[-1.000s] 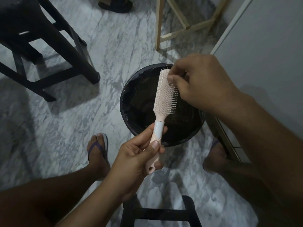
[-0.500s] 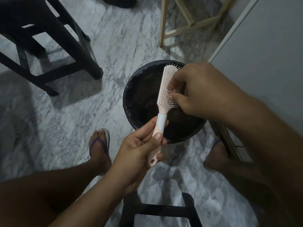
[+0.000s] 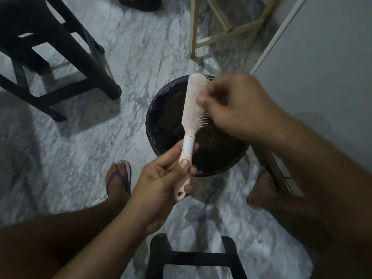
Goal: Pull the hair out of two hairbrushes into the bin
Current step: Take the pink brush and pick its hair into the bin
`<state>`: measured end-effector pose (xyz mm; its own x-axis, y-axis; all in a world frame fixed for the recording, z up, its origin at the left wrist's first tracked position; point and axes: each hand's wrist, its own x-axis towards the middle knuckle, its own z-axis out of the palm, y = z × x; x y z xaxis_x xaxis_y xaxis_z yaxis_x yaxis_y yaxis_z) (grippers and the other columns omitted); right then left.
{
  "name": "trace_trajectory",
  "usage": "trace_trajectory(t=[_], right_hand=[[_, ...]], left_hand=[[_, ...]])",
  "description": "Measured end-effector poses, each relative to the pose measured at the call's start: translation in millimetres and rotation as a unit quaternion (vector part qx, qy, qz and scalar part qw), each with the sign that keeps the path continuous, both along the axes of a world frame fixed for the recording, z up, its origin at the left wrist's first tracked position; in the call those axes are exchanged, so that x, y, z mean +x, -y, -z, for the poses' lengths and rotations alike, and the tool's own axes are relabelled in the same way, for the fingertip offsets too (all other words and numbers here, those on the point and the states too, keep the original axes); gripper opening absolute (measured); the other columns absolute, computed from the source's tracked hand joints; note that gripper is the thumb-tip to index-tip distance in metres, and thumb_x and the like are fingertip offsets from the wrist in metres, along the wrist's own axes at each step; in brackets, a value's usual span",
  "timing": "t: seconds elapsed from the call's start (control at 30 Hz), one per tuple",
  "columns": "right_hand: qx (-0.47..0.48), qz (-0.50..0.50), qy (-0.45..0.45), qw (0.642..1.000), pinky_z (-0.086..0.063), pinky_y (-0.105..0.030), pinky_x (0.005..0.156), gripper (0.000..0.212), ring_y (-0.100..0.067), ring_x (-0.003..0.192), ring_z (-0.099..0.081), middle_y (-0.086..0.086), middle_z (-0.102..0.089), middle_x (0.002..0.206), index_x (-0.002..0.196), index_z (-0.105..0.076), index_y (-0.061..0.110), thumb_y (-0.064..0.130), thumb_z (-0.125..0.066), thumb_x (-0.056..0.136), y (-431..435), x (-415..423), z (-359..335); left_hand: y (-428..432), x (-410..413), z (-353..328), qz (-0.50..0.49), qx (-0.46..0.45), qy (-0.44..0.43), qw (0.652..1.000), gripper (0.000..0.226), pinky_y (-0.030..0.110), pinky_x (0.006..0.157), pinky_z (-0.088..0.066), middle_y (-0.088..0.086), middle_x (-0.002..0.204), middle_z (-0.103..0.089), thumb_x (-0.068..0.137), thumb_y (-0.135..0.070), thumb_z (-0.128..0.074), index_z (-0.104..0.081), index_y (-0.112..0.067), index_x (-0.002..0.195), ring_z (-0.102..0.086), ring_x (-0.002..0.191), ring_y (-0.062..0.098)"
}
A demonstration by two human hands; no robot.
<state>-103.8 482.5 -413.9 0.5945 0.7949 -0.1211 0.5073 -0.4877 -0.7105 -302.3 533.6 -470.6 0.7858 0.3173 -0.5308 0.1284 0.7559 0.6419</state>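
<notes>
The left hand (image 3: 161, 184) grips the brush (image 3: 194, 105) handle, head pointing away over the bin (image 3: 159, 101); the right hand (image 3: 237, 105) curls at the bristles, its hold too blurred to tell.

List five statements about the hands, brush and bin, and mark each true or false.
The left hand grips the hairbrush by its handle. True.
The hairbrush is held over the black bin. True.
The right hand hangs idle, away from the bristles. False: its curled fingers are at the bristles.
The bin stands on a table. False: it stands on the marble floor.
A second hairbrush lies on the floor. False: only one is in view.
</notes>
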Motion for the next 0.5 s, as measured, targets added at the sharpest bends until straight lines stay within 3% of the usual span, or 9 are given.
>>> trace_trajectory(t=[0.1,0.23,0.37,0.5], right_hand=[[0.103,0.069,-0.075,0.989,-0.044,-0.011,0.046,0.009,0.004,0.046,-0.058,0.015,-0.065,0.058,0.083,-0.071,0.025,0.027,-0.068,0.092,6.2,13.9,-19.7],[0.027,-0.054,0.036,0.998,-0.049,-0.008,0.064,0.007,0.002,0.066,-0.062,0.017,-0.069,0.074,0.089,-0.077,0.022,0.025,-0.071,0.088,8.4,8.6,-18.2],[-0.073,-0.096,0.161,0.980,-0.056,-0.037,0.073,0.013,-0.012,0.077,-0.061,0.007,-0.066,0.088,0.090,-0.074,0.026,0.034,-0.066,0.085,5.3,-7.8,4.5],[-0.093,-0.090,0.187,0.974,-0.055,-0.043,0.078,0.015,-0.024,0.092,-0.064,0.001,-0.062,0.103,0.099,-0.071,0.025,0.033,-0.065,0.087,3.9,-13.5,12.0]], left_hand=[[-1.2,0.1,-0.1,-0.004,-0.003,0.005,1.000,0.047,0.021,0.053,-0.046,0.003,0.133,-0.066,0.090,-0.004,-0.054,-0.057,-0.013,0.137,-0.058,0.075,0.010],[0.1,1.1,-0.3,-0.006,-0.007,0.008,1.000,0.047,0.021,0.053,-0.045,0.004,0.133,-0.066,0.091,-0.003,-0.053,-0.058,-0.012,0.137,-0.059,0.074,0.010],[-0.4,2.4,0.4,-0.010,-0.017,0.000,1.000,0.046,0.022,0.054,-0.045,0.003,0.131,-0.067,0.091,-0.004,-0.054,-0.059,-0.014,0.136,-0.058,0.074,0.010],[-0.8,1.2,0.6,-0.004,-0.003,-0.014,1.000,0.050,0.024,0.056,-0.045,-0.001,0.130,-0.068,0.088,-0.005,-0.057,-0.057,-0.016,0.137,-0.057,0.075,0.010]])
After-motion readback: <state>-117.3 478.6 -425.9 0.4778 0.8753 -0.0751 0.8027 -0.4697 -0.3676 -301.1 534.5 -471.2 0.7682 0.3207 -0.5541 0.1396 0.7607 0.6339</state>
